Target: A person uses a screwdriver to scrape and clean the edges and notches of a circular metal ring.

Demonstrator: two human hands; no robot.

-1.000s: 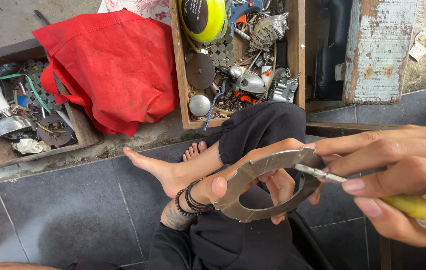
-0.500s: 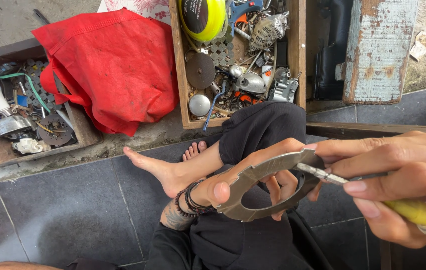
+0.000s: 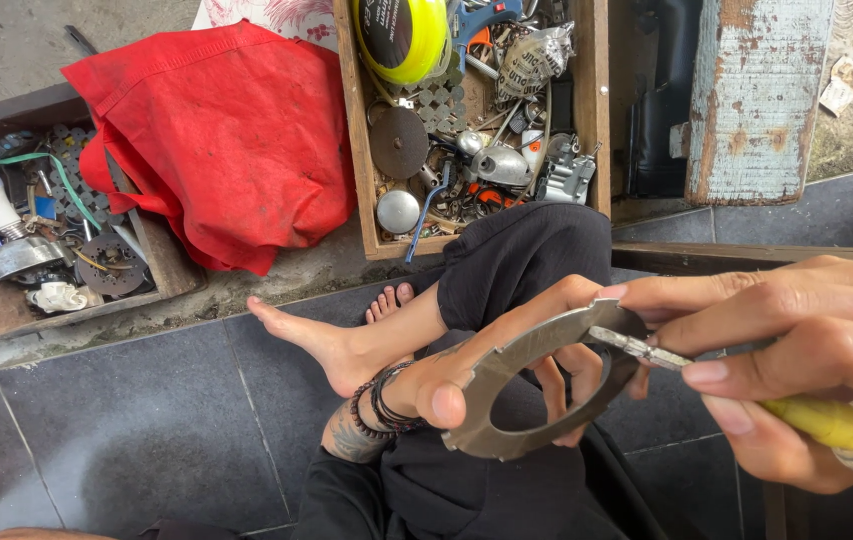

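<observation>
Soft even daylight, sharp, faint shadows.

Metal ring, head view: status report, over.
Left hand grips the metal ring by its rim. Right hand holds a yellow-handled screwdriver, tip on the ring's upper edge. Nothing in the way.

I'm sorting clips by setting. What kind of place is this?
Probably an informal repair workshop, worked seated on a tiled floor: a wooden tray of metal parts, a red cloth, and a metal ring under a yellow-handled tool.
</observation>
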